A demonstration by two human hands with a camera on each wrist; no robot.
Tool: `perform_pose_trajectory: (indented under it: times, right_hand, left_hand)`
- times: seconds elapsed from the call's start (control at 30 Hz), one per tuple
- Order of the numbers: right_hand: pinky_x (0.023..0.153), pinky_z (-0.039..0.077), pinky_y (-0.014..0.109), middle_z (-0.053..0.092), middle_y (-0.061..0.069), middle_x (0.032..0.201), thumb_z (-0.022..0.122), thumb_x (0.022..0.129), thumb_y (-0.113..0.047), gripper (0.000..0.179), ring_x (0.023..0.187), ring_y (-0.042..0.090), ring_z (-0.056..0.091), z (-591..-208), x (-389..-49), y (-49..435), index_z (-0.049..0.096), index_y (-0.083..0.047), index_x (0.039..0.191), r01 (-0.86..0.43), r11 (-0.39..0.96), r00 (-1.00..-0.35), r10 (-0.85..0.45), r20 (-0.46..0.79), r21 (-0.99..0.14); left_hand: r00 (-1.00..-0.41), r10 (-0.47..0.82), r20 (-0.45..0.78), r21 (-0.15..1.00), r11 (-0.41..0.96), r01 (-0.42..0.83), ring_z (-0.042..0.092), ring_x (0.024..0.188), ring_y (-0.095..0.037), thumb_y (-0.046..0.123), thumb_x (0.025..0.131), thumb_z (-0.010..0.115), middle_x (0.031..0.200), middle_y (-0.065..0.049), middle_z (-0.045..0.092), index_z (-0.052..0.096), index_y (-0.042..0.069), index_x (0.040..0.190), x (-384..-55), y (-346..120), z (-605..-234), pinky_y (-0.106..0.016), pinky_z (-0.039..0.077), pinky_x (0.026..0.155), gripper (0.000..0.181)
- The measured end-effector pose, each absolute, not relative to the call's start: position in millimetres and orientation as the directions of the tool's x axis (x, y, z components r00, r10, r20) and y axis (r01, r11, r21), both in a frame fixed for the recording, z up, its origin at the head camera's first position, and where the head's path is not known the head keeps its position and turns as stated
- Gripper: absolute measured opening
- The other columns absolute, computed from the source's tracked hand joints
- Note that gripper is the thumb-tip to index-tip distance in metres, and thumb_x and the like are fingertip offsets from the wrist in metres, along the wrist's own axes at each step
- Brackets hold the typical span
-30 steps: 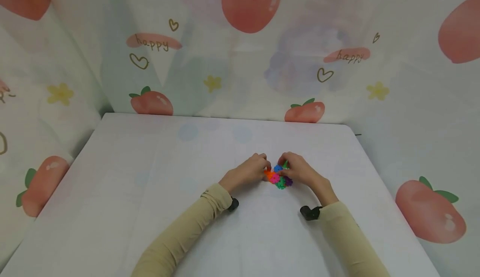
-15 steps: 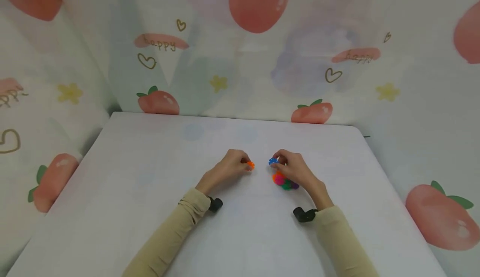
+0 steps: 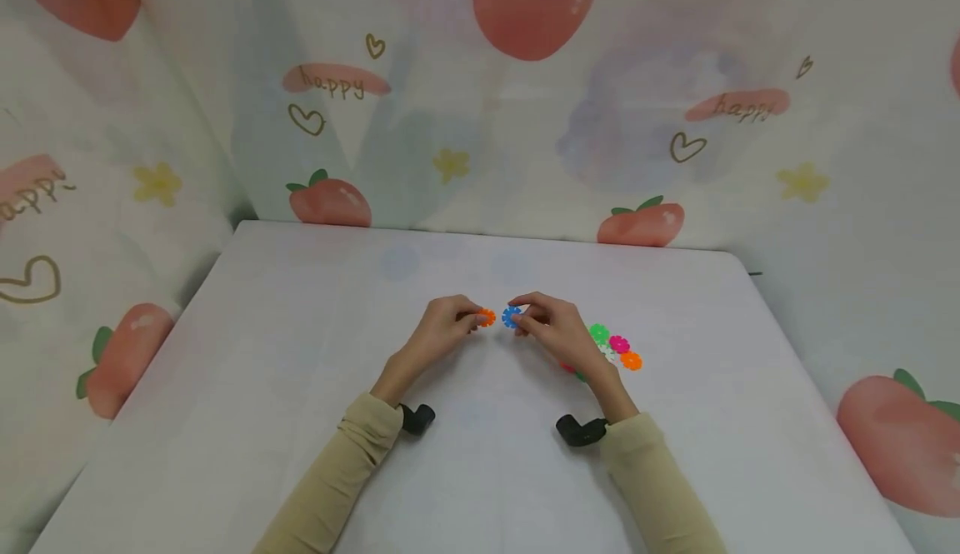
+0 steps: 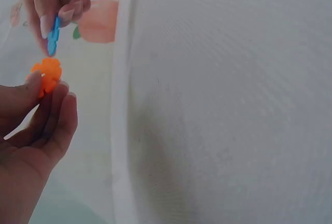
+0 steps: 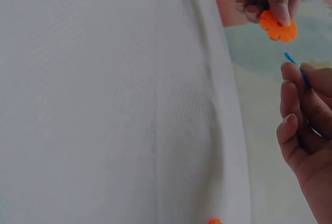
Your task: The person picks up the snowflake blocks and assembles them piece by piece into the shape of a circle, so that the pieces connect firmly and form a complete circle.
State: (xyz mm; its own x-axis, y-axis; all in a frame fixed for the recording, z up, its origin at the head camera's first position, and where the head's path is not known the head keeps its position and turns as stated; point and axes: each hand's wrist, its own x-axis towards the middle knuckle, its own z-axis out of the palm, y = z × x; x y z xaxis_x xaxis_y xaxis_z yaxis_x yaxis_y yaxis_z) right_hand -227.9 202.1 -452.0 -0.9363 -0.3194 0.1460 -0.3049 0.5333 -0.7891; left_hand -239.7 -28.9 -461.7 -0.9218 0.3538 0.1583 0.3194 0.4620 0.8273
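My left hand (image 3: 441,327) pinches an orange snowflake disc (image 3: 487,317) between thumb and fingers. Facing it, my right hand (image 3: 557,327) pinches a blue snowflake disc (image 3: 511,317). A small gap separates the two discs in the head view, both held up over the table. The left wrist view has the orange disc (image 4: 50,73) nearly face-on and the blue disc (image 4: 53,38) almost edge-on above it. Seen from the right wrist, the blue disc (image 5: 298,70) is a thin edge turned toward the notched rim of the orange disc (image 5: 279,26).
Several more discs lie grouped beside my right wrist: a green one (image 3: 599,333), a pink one (image 3: 619,344), an orange one and a white one, others partly hidden under the forearm. The white table (image 3: 337,287) meets a printed cloth backdrop (image 3: 517,146) at its far edge.
Both hands have left the pile of discs, moving left with an orange and a blue disc, and have come closer together. More of the pile shows to the right of the right wrist.
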Motion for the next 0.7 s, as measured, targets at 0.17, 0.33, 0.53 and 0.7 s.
perform_pose_trajectory:
  times: [0.17,0.33,0.53,0.7]
  right_hand:
    - [0.081,0.056,0.031,0.076,0.005,0.084,0.067,0.101,-0.021,0.026,0.083,0.031,0.071,-453,-232,193,0.069,-0.009,0.125,-0.247,0.467,-0.945,-0.308,0.106,-0.849]
    - [0.082,0.058,0.043,0.077,0.012,0.086,0.068,0.101,-0.021,0.029,0.085,0.038,0.07,-456,-235,188,0.07,-0.005,0.125,-0.188,0.41,-0.949,-0.31,0.057,-0.893]
    - [0.083,0.059,0.048,0.077,0.013,0.086,0.068,0.101,-0.02,0.029,0.085,0.038,0.07,-457,-236,183,0.071,-0.004,0.125,-0.133,0.369,-0.96,-0.277,0.028,-0.92]
    - [0.079,0.06,0.041,0.077,0.012,0.085,0.068,0.101,-0.019,0.027,0.083,0.035,0.071,-458,-236,178,0.071,-0.003,0.123,-0.116,0.33,-0.968,-0.25,0.031,-0.937]
  left_hand:
    - [-0.917,0.343,0.204,0.813,0.462,0.354,0.067,0.078,-0.016,0.001,0.095,0.071,0.092,-0.008,0.073,0.078,-0.004,0.105,-238,-33,-461,-0.024,0.058,0.071,0.013]
    - [-0.888,0.364,0.281,0.749,0.496,0.44,0.066,0.076,-0.017,0.0,0.093,0.073,0.087,-0.009,0.07,0.079,-0.004,0.101,-237,-34,-461,-0.021,0.055,0.068,0.011]
    - [-0.845,0.393,0.362,0.681,0.507,0.528,0.061,0.073,-0.016,0.0,0.092,0.074,0.083,-0.009,0.067,0.08,-0.004,0.097,-236,-36,-462,-0.019,0.052,0.065,0.008]
    - [-0.832,0.398,0.387,0.65,0.522,0.552,0.06,0.072,-0.016,-0.001,0.092,0.074,0.082,-0.009,0.067,0.079,-0.005,0.097,-236,-35,-463,-0.018,0.05,0.064,0.008]
